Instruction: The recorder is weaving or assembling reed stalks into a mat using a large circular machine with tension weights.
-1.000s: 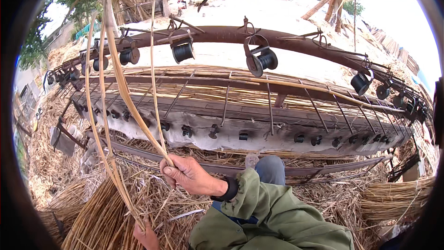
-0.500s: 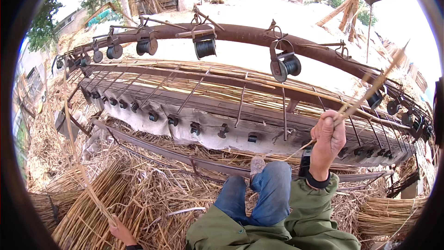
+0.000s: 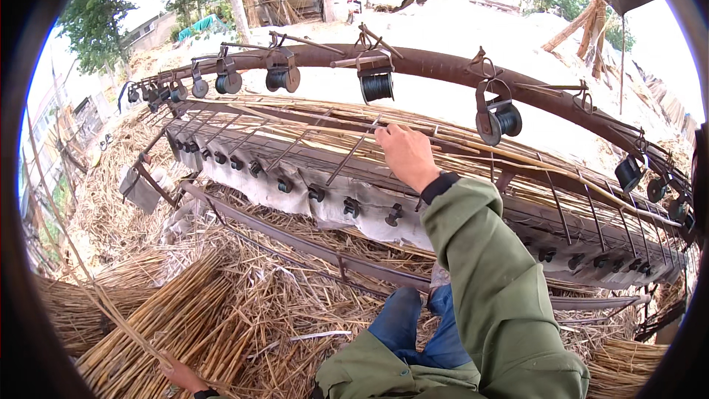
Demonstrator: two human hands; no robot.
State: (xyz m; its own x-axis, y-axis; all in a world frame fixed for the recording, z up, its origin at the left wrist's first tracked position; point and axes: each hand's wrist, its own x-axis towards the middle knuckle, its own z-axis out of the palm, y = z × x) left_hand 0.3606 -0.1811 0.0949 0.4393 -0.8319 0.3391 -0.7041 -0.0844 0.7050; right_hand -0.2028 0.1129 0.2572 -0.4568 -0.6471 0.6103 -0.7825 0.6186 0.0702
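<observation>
Bright overcast daylight from above, sky and pale ground at top blown out to white, soft faint shadows, sharp centre, straight edges bending outward, black fisheye rim all around.

That curved top bar [image 3: 443, 66] is metal, rusty brown and matt, rough with age. Hanging from it, the spools [image 3: 377, 86] carry dark thread or wire with a slight sheen, held in dull metal brackets. The layer of reeds [image 3: 310, 122] laid across the frame is dry, pale yellow, stiff and fibrous. Under it a grey-white strip [image 3: 295, 192] looks like worn cloth or sheeting, stained and matt, studded with dark knobs [image 3: 351, 207] that could be metal or plastic. The right hand [image 3: 406, 155] comes out of an olive cloth sleeve [image 3: 487, 281], soft and creased. The bundled stalks [image 3: 170, 318] by the left hand [image 3: 181, 375] are coarse straw, and the trousers [image 3: 413, 325] are blue denim.
</observation>
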